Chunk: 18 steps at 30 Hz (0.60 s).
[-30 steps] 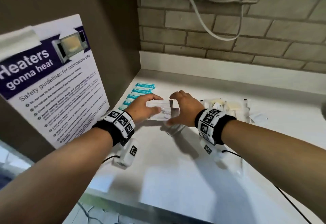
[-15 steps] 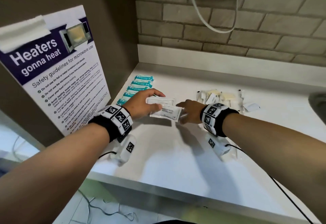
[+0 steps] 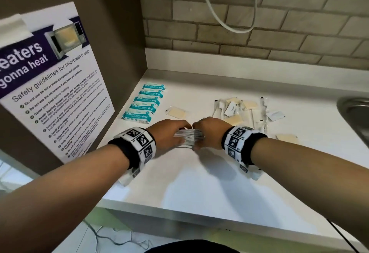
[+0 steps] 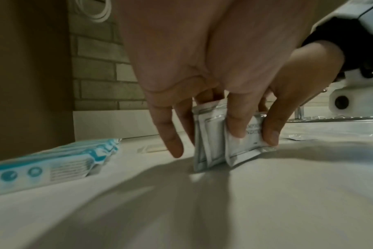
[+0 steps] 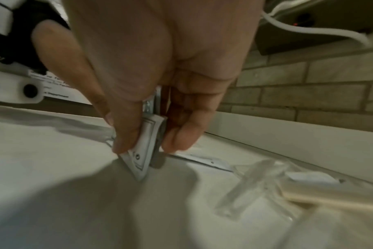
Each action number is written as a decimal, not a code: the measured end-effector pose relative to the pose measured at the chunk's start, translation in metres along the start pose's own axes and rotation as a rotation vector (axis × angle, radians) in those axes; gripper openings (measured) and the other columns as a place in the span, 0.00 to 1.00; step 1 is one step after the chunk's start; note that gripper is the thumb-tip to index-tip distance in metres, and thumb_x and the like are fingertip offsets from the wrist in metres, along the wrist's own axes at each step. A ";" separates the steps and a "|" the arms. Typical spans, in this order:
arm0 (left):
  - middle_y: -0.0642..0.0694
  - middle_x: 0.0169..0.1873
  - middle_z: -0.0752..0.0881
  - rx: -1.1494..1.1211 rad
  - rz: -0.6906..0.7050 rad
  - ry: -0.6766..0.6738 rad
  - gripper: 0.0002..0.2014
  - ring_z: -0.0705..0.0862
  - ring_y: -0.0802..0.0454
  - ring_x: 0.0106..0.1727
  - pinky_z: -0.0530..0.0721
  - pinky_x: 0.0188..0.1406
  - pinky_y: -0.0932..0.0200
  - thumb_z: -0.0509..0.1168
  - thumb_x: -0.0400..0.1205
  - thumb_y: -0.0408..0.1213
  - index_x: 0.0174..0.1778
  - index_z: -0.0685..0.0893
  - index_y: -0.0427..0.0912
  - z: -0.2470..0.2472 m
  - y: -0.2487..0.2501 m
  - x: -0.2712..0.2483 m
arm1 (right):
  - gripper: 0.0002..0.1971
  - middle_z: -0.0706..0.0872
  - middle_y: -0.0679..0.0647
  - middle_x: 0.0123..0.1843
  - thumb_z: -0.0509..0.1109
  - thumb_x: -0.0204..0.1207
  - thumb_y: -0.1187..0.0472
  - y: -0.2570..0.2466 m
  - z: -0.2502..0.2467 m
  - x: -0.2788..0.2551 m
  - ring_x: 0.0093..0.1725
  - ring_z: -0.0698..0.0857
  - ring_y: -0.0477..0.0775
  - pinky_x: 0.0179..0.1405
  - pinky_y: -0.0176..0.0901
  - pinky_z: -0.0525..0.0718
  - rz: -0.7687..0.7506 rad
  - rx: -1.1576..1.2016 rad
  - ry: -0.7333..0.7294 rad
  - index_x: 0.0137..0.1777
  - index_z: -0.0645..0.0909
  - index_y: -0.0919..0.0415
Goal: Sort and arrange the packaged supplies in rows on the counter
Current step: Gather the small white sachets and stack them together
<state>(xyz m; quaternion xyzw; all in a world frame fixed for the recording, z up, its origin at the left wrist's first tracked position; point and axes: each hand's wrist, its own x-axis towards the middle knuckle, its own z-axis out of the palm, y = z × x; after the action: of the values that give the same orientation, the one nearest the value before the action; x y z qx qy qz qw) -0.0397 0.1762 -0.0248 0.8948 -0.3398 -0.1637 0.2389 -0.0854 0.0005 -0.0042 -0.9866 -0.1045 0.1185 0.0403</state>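
A stack of white sachets (image 3: 188, 135) stands on edge on the white counter (image 3: 199, 183), squeezed between both hands. My left hand (image 3: 169, 133) pinches its left end; the fingers (image 4: 234, 126) curl over the sachets (image 4: 215, 139). My right hand (image 3: 209, 133) pinches the right end, thumb and fingers (image 5: 181, 138) clamping the sachets (image 5: 143, 151), whose lower corner touches the counter. A row of blue-and-white packets (image 3: 144, 103) lies along the left wall, also seen in the left wrist view as blue packets (image 4: 43, 166). One tan sachet (image 3: 176, 111) lies alone behind my hands.
A loose pile of clear-wrapped items and tan sachets (image 3: 239, 109) lies at the back right, with another tan sachet (image 3: 287, 138) nearer. A steel sink (image 3: 355, 117) is at the right edge. A poster (image 3: 50, 81) hangs on the left wall. A white cable (image 3: 219, 13) droops over the brick wall.
The white sachets were held flat between my hands; now they are gathered into an upright stack on the counter. Both hands have closed in toward each other.
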 end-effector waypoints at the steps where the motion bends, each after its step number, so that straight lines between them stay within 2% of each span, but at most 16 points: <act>1: 0.54 0.57 0.86 0.077 -0.013 -0.019 0.18 0.84 0.52 0.55 0.81 0.57 0.55 0.67 0.81 0.42 0.66 0.77 0.60 -0.001 0.000 0.000 | 0.18 0.87 0.57 0.52 0.74 0.72 0.47 -0.002 0.001 0.000 0.50 0.86 0.61 0.42 0.43 0.78 -0.008 -0.067 0.010 0.57 0.80 0.56; 4: 0.46 0.62 0.78 0.373 -0.109 -0.113 0.18 0.78 0.43 0.60 0.78 0.59 0.47 0.56 0.84 0.51 0.70 0.71 0.54 -0.002 0.003 0.001 | 0.18 0.86 0.57 0.54 0.66 0.79 0.46 -0.003 0.005 0.002 0.52 0.85 0.61 0.41 0.45 0.74 -0.013 -0.196 0.028 0.61 0.76 0.57; 6: 0.41 0.60 0.74 0.456 -0.189 -0.139 0.19 0.78 0.39 0.56 0.77 0.55 0.46 0.52 0.85 0.52 0.69 0.68 0.49 0.001 0.004 0.001 | 0.18 0.85 0.58 0.54 0.66 0.79 0.46 -0.002 0.007 0.004 0.52 0.85 0.61 0.41 0.45 0.74 0.005 -0.158 0.008 0.60 0.77 0.58; 8: 0.40 0.59 0.71 0.358 -0.240 -0.152 0.19 0.80 0.38 0.50 0.79 0.53 0.46 0.55 0.84 0.49 0.68 0.66 0.45 0.004 0.009 0.003 | 0.18 0.86 0.58 0.52 0.70 0.76 0.46 0.001 0.009 0.009 0.51 0.86 0.61 0.41 0.45 0.76 0.027 -0.054 -0.020 0.57 0.79 0.59; 11: 0.38 0.63 0.69 0.235 -0.272 -0.137 0.21 0.82 0.37 0.54 0.79 0.55 0.46 0.58 0.84 0.46 0.68 0.67 0.39 0.009 0.019 0.009 | 0.22 0.86 0.60 0.55 0.73 0.74 0.45 0.004 0.011 0.016 0.53 0.85 0.62 0.50 0.48 0.82 0.076 0.108 -0.070 0.59 0.78 0.60; 13: 0.38 0.63 0.68 0.218 -0.279 -0.124 0.23 0.82 0.37 0.55 0.78 0.51 0.49 0.61 0.83 0.48 0.67 0.67 0.38 0.011 0.025 0.011 | 0.25 0.84 0.62 0.58 0.71 0.75 0.45 0.003 0.012 0.018 0.56 0.84 0.64 0.55 0.52 0.82 0.076 0.124 -0.088 0.63 0.75 0.63; 15: 0.39 0.63 0.67 0.231 -0.288 -0.134 0.26 0.82 0.38 0.55 0.76 0.49 0.51 0.65 0.80 0.50 0.67 0.67 0.38 0.012 0.029 0.012 | 0.24 0.83 0.62 0.59 0.69 0.77 0.46 0.001 0.014 0.018 0.56 0.84 0.65 0.55 0.53 0.82 0.053 0.113 -0.091 0.63 0.74 0.65; 18: 0.40 0.61 0.67 0.231 -0.289 -0.149 0.27 0.82 0.39 0.54 0.78 0.50 0.51 0.68 0.77 0.49 0.66 0.67 0.39 0.012 0.029 0.012 | 0.23 0.84 0.61 0.57 0.67 0.77 0.45 0.001 0.015 0.017 0.54 0.85 0.65 0.54 0.56 0.82 0.009 0.092 -0.095 0.60 0.73 0.64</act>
<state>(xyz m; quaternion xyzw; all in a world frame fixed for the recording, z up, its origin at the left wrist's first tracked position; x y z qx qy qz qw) -0.0522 0.1452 -0.0202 0.9412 -0.2410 -0.2219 0.0830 -0.0724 0.0040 -0.0225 -0.9774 -0.0963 0.1704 0.0803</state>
